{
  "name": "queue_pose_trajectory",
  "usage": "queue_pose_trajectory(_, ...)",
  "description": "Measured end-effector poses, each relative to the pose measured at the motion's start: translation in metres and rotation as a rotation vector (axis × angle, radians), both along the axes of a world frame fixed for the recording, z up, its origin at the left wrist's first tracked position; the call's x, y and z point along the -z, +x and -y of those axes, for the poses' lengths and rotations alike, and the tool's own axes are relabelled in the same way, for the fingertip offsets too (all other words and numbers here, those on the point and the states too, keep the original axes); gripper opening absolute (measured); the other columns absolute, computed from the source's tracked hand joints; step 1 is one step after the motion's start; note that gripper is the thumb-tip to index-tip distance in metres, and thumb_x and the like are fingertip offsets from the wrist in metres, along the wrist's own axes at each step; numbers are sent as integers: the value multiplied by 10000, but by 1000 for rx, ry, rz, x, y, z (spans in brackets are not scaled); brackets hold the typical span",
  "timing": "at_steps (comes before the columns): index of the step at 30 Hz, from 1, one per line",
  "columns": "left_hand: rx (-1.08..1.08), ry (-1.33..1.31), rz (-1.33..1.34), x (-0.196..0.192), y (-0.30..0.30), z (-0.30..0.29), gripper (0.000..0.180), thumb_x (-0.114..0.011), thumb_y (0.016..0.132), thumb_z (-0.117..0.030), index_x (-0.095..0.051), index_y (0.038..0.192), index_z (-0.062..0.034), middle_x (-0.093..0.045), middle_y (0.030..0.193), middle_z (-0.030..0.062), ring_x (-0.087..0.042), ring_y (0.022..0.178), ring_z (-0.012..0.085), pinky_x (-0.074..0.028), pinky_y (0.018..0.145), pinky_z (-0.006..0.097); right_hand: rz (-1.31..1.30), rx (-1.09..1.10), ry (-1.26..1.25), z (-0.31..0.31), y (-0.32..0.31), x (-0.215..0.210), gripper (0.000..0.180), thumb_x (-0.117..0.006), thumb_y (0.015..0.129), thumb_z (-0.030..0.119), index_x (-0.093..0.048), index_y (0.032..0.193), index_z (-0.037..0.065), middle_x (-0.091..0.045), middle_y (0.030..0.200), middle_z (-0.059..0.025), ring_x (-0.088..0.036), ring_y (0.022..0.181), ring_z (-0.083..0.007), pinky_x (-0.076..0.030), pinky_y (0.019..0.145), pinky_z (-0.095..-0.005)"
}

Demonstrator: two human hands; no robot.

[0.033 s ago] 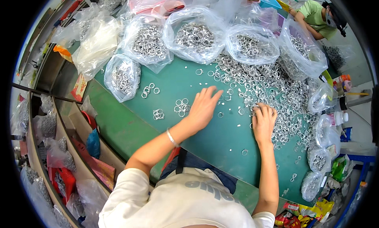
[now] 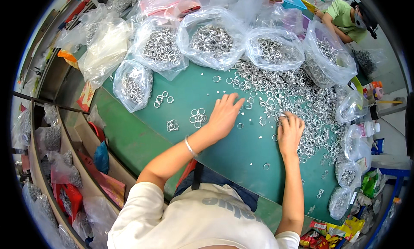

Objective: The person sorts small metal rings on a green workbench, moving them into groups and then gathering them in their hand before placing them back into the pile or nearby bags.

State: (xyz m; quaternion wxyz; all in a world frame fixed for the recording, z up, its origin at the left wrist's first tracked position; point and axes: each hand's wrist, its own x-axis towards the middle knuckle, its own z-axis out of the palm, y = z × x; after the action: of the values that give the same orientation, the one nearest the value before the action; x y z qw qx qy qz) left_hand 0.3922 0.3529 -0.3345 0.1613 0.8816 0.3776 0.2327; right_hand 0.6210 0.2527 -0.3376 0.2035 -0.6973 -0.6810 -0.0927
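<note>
Co-worker [image 2: 346,25]: beyond and right of the right fingers [image 2: 291,118]
Bottle [image 2: 369,129]: right of them
Blue bag [image 2: 101,157]: left of the left fingers [image 2: 231,100]

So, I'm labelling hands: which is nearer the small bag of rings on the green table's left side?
Left. The left hand is right of the small bag of rings and lower in view; the right hand is farther right, at the edge of the loose ring pile.
</note>
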Motion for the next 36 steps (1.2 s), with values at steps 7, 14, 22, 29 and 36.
queue_pose_trajectory(7,-19,-39,-28,10,-2,-12,218,-639,784,-58,-599,996,-34,-553,973,81,-515,937,254,-374,761,351,-259,42,95,-36,-31,-13,349,-568,678,-42,-598,1015,45,-518,1158,-118,-446,1134,-315,-302,977,-462)
queue_pose_trajectory(14,-33,-78,51,9,-5,0,250,-660,784,-80,-587,1018,-34,-554,962,88,-527,923,266,-395,765,368,-111,-121,7,-73,-46,6,148,-667,753,84,-641,892,39,-563,1076,-90,-476,1056,-271,-322,940,-440)
queue_pose_trajectory(22,191,-140,159,-16,2,25,361,-634,798,-59,-543,1144,-13,-537,1072,139,-525,964,313,-419,835,391,-338,-230,-160,19,-55,-29,95,-667,732,27,-616,811,45,-578,929,-52,-518,896,-249,-354,819,-377)
queue_pose_trajectory(29,353,-441,82,-30,-10,73,377,-622,826,-73,-533,1189,-28,-537,1134,149,-526,1030,339,-446,870,401,-404,-59,-149,75,-53,-51,126,-690,712,38,-627,822,46,-585,941,-46,-520,909,-232,-378,780,-365)
queue_pose_trajectory(36,527,-862,206,-42,8,94,443,-655,816,-56,-495,1229,-28,-563,1093,141,-590,932,272,-497,751,345,-750,-35,-211,109,-58,-60,121,-699,741,25,-624,836,26,-612,954,-63,-554,904,-251,-411,813,-355)
